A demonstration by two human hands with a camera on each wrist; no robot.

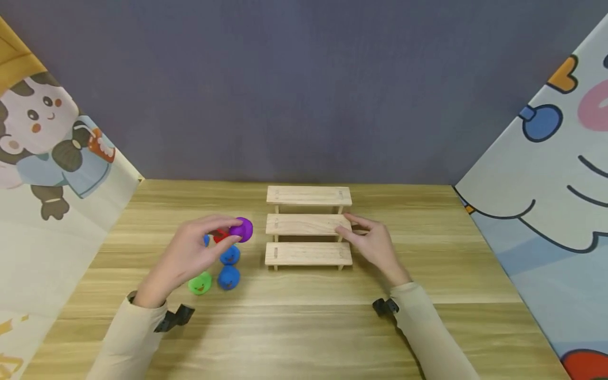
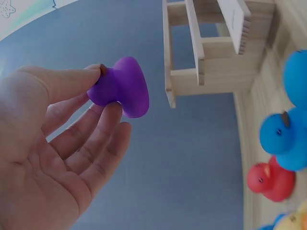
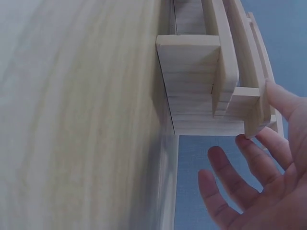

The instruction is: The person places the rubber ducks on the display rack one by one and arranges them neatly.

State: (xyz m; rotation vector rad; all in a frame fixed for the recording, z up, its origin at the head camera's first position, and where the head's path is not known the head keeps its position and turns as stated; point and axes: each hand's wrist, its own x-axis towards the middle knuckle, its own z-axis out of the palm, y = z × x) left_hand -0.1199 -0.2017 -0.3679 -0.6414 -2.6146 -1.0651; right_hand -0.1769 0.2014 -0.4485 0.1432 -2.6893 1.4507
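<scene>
My left hand (image 1: 197,250) pinches a purple rubber duck (image 1: 244,230) between thumb and fingers, held up left of a three-tier wooden step rack (image 1: 304,225). In the left wrist view the purple duck (image 2: 133,91) is tilted on its side, its head between the fingertips. My right hand (image 1: 375,245) holds the right end of the rack's middle tier. The right wrist view shows that thumb on the board (image 3: 259,108), with the index finger close to its underside and the other fingers spread loosely.
Left of the rack, partly behind my left hand, are blue ducks (image 1: 229,277), a green duck (image 1: 200,283) and a red duck (image 1: 220,235). A yellow duck (image 2: 291,223) shows at the left wrist view's edge. A grey-blue panel (image 1: 304,95) stands behind the wooden table (image 1: 304,332).
</scene>
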